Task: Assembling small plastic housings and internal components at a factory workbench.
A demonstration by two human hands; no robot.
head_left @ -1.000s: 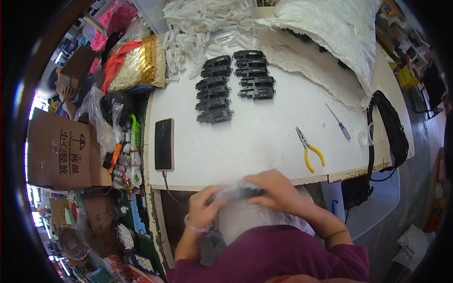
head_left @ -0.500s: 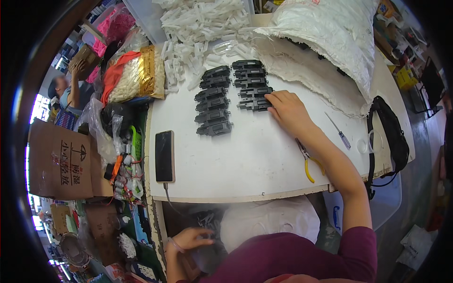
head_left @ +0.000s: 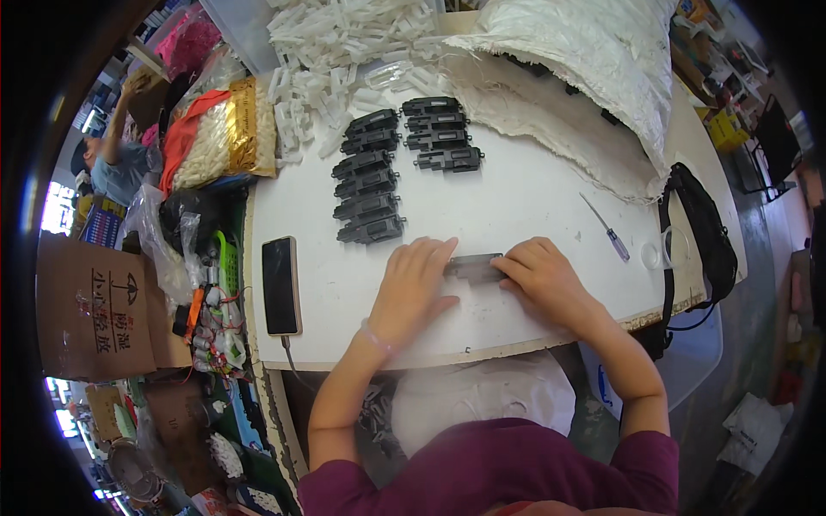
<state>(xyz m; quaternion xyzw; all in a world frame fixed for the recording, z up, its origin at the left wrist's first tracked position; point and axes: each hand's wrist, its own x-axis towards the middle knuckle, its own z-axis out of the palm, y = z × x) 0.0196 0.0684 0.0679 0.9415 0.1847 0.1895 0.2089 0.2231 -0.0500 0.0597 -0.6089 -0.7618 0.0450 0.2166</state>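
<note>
A black plastic housing (head_left: pixel 475 267) sits low over the white tabletop near its front edge, slightly blurred. My right hand (head_left: pixel 546 279) grips its right end between thumb and fingers. At its left end is my left hand (head_left: pixel 413 284), fingers stretched and thumb apart; whether the fingertips touch the part I cannot tell. Beyond my hands, similar black housings stand in two columns, a longer left column (head_left: pixel 367 182) and a shorter right column (head_left: pixel 443 138).
A phone (head_left: pixel 280 285) on a cable lies at the left. A screwdriver (head_left: pixel 609 230) is on the right, beside a black strap (head_left: pixel 710 232). White clear-plastic pieces (head_left: pixel 344 43) are heaped at the back, next to a large white woven sack (head_left: pixel 585 52).
My right hand has drawn one black housing from the right column toward me. My left hand has risen from below the table edge to the part. The yellow-handled pliers no longer show.
</note>
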